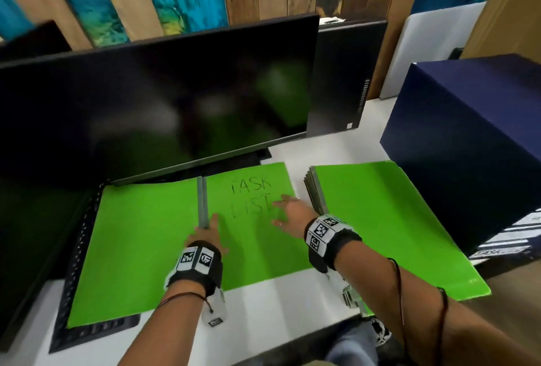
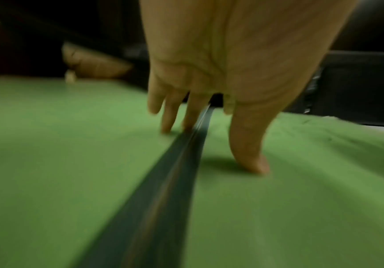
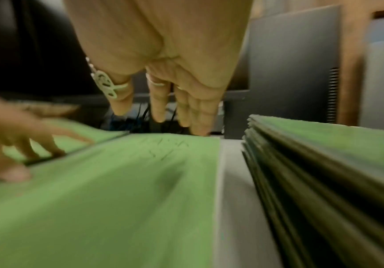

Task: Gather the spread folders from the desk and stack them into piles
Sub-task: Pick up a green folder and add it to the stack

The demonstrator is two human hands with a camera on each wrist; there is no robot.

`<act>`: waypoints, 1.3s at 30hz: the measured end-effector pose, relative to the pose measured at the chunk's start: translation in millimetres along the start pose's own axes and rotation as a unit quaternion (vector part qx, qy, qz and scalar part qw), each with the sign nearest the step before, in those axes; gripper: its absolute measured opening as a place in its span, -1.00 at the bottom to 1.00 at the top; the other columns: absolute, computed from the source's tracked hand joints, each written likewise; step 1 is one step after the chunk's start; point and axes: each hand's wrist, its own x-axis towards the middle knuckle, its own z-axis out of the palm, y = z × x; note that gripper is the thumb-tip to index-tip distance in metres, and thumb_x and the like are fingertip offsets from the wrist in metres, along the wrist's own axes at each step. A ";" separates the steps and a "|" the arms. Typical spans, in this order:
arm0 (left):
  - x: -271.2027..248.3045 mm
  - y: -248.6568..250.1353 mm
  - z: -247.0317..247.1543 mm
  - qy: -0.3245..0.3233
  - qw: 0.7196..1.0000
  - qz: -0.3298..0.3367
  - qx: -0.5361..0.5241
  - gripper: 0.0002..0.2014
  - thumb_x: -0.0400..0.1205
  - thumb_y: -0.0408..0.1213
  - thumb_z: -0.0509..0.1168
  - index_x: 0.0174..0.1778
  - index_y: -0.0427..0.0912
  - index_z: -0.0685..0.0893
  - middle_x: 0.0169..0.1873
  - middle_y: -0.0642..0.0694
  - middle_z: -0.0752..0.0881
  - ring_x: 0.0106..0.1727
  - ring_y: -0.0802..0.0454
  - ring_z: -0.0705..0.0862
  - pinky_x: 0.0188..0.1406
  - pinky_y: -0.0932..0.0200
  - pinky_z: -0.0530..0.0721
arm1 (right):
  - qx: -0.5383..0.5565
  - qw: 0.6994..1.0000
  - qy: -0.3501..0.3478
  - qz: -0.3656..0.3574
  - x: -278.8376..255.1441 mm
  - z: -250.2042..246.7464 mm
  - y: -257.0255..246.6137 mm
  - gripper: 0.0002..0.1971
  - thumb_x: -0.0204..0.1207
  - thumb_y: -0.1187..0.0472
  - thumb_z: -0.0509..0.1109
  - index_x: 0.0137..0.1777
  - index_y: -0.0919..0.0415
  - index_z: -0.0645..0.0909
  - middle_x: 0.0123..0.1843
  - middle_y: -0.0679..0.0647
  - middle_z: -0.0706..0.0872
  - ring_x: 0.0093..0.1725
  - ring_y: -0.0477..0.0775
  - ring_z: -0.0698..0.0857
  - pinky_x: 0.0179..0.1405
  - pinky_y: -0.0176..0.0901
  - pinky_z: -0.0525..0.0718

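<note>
Three lots of bright green folders lie on the white desk. The left folder rests over a keyboard. The middle folder has "TASK LIST" handwritten on it. At the right is a stack of several folders. My left hand presses straight fingers on the left folder and its thumb on the middle one, straddling the grey folder edge between them. My right hand is spread open just above the middle folder near its right edge, beside the stack, holding nothing.
A large dark monitor stands just behind the folders, with a second dark screen further back. A black keyboard sticks out under the left folder. A big dark blue box borders the stack on the right.
</note>
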 end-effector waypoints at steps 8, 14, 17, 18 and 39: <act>-18.9 -46.3 1.7 0.009 0.999 -0.049 -0.017 -0.31 0.47 0.04 0.41 0.45 -0.18 0.37 0.41 -0.26 0.46 0.44 -0.24 0.45 0.40 -0.05 0.53 | -0.112 0.986 -0.117 0.049 19.2 43.3 -40.3 -0.42 0.56 -0.06 0.32 0.45 0.32 0.44 0.49 0.31 0.44 0.41 0.29 0.51 0.38 0.10 0.55; -22.6 -89.7 8.0 0.084 0.982 -0.149 -0.082 -0.24 0.42 0.05 0.45 0.50 -0.11 0.34 0.44 -0.26 0.27 0.50 -0.28 0.24 0.43 -0.18 0.48 | -0.088 0.959 -0.080 0.258 33.8 34.0 -9.8 0.19 0.20 -0.41 0.45 0.60 0.38 0.06 0.60 0.34 0.18 0.59 0.36 0.21 0.48 0.20 0.40; -24.4 -93.3 11.7 0.089 0.977 -0.177 -0.078 -0.19 0.39 0.07 0.47 0.51 -0.04 0.28 0.48 -0.24 0.20 0.52 -0.28 0.19 0.39 -0.34 0.46 | -0.054 0.955 -0.071 0.284 35.0 31.0 -5.8 0.32 0.14 -0.45 0.44 0.63 0.39 -0.10 0.65 0.32 0.05 0.63 0.35 0.10 0.54 0.18 0.29; -25.1 -91.7 12.8 0.088 0.976 -0.182 -0.077 -0.18 0.38 0.08 0.47 0.51 -0.03 0.26 0.49 -0.23 0.18 0.54 -0.29 0.18 0.38 -0.40 0.43 | -0.037 0.956 -0.058 0.286 32.7 26.6 -7.1 0.29 0.17 -0.45 0.43 0.63 0.41 -0.09 0.66 0.31 0.06 0.64 0.34 0.09 0.56 0.16 0.27; -98.8 -46.8 -106.1 0.054 0.884 0.059 -0.460 0.34 0.08 0.22 0.49 0.58 0.15 -0.34 0.66 -0.12 -0.11 0.66 -0.10 0.01 0.63 -0.13 0.06 | 0.630 0.711 0.280 0.137 -3.5 -50.9 -44.6 -0.42 0.60 -0.12 0.22 0.37 0.38 0.49 0.47 0.28 0.49 0.49 0.27 0.40 0.50 0.12 0.30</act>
